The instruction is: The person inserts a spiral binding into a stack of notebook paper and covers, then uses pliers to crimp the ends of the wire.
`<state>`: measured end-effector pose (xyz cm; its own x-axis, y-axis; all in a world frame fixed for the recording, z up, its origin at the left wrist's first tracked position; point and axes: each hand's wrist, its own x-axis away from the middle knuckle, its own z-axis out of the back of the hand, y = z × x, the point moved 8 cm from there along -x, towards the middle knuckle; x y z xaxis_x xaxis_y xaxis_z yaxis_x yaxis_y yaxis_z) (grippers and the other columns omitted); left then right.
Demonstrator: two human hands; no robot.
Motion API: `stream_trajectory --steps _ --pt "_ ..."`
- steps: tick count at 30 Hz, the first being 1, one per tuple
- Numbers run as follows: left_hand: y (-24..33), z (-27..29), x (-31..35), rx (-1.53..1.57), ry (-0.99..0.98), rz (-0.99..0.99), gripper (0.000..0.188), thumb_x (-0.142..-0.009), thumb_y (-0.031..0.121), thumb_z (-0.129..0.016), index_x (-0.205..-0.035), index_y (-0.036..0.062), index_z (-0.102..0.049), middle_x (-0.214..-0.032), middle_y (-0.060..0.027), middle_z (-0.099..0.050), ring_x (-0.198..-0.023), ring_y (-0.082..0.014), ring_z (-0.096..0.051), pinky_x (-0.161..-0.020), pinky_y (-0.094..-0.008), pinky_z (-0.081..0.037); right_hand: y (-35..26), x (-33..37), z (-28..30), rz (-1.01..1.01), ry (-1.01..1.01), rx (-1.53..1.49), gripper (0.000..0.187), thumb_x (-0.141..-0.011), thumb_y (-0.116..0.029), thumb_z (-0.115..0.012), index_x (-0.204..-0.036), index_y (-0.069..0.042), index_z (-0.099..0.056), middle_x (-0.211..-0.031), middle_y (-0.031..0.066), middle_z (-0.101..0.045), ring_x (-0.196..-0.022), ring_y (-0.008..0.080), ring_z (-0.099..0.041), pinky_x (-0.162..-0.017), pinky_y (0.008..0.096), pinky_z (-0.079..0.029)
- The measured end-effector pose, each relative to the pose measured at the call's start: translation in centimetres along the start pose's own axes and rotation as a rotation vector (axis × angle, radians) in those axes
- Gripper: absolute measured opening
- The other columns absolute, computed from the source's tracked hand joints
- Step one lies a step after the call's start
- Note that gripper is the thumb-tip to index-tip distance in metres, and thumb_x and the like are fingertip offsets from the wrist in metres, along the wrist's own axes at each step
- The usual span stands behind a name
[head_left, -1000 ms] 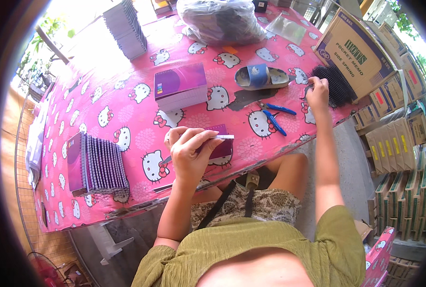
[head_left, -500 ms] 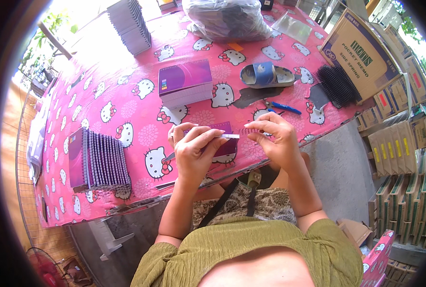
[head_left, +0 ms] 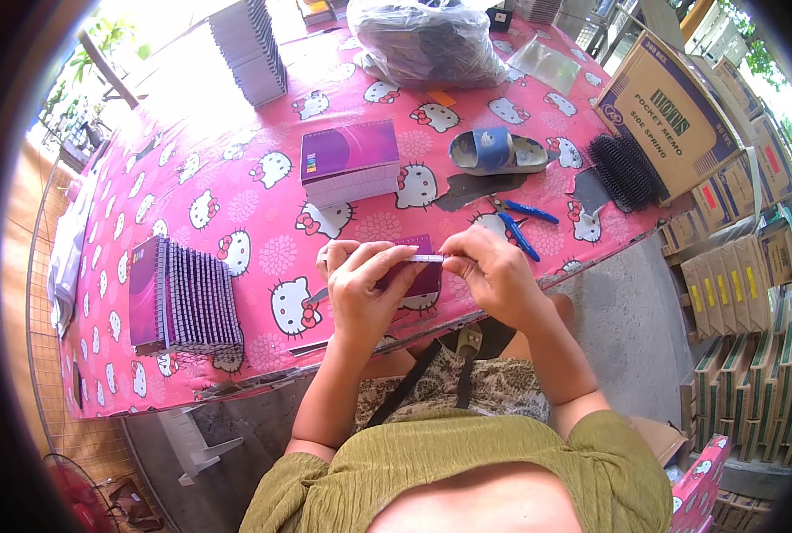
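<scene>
L hand (head_left: pixel 360 286) is gripping a small purple-covered paper notepad w/ white pages (head_left: pixel 425 258) by its L side, over the near part of a pink cat-print tablecloth (head_left: pixel 276 253); R hand (head_left: pixel 489 274) is pinching at the pad's R end, exact hold hidden. Pad's prob. weighing little, flexing a bit, sheets poss. slipping, so pressing the stack flat near the punched edge is looking safest. A translucent plastic bag (head_left: pixel 427 44) is holding dark, unidentifiable stuff; a brown cardboard box w/ purple trim (head_left: pixel 667 107) is hiding its contents.
</scene>
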<state>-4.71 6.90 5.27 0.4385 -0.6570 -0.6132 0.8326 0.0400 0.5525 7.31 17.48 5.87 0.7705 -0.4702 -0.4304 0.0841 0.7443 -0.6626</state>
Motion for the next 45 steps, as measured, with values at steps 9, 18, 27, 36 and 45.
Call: stream_trajectory --steps 9,18,27,36,45 --pt "0.1 0.1 0.2 0.016 0.017 0.002 0.02 -0.066 0.02 -0.078 -0.085 0.0175 -0.073 -0.082 0.0038 -0.067 -0.078 -0.0168 -0.052 -0.083 -0.033 -0.034 -2.6 -0.7 0.3 0.006 0.071 0.21 0.018 -0.083 -0.022 -0.065 -0.087 -0.005 -0.058 -0.084 0.0084 -0.055 -0.079 0.0287 -0.06 -0.062 0.0405 -0.049" --pt "0.3 0.3 0.3 0.038 0.042 -0.051 0.024 -0.066 0.021 -0.08 -0.088 0.0176 -0.074 -0.078 0.0052 -0.066 -0.075 -0.0161 -0.052 -0.082 -0.0339 -0.033 13.6 -6.3 6.2 -0.221 0.042 0.551 0.055 -0.071 -0.006 -0.074 -0.121 -0.005 -0.052 -0.118 0.018 -0.056 -0.112 0.0327 -0.054 -0.092 0.0409 -0.045" --pt "-0.3 0.6 0.0 0.055 0.055 -0.035 0.03 -0.06 0.021 -0.083 -0.084 0.0125 -0.068 -0.079 0.0011 -0.065 -0.082 -0.0189 -0.056 -0.083 -0.0364 -0.036 20.6 -7.1 6.6 -0.391 0.16 0.765 0.065 -0.071 -0.013 -0.069 -0.128 -0.009 -0.037 -0.093 0.0206 -0.065 -0.088 0.039 -0.063 -0.074 0.0485 -0.051" --pt "-1.1 0.5 0.5 0.118 0.085 0.047 0.036 -0.057 0.02 -0.084 -0.089 0.0123 -0.068 -0.077 0.0012 -0.064 -0.081 -0.0184 -0.056 -0.086 -0.0371 -0.036 7.6 -2.1 0.4 -0.18 -0.342 -0.082 0.038 -0.086 -0.031 -0.064 -0.107 0.001 -0.06 -0.096 0.0112 -0.065 -0.093 0.0191 -0.061 -0.081 0.0355 -0.051" --pt "-1.3 1.6 0.1 0.18 0.048 0.063 0.047 -0.058 0.012 -0.084 -0.101 0.01 -0.065 -0.092 -0.0034 -0.065 -0.094 -0.0209 -0.058 -0.089 -0.0373 -0.043 8.4 -2.1 -1.1 -0.401 -0.267 -0.93 0.025 -0.069 -0.009 -0.076 -0.085 -0.002 -0.057 -0.079 0.0039 -0.064 -0.073 0.0103 -0.058 -0.062 0.0266 -0.047"
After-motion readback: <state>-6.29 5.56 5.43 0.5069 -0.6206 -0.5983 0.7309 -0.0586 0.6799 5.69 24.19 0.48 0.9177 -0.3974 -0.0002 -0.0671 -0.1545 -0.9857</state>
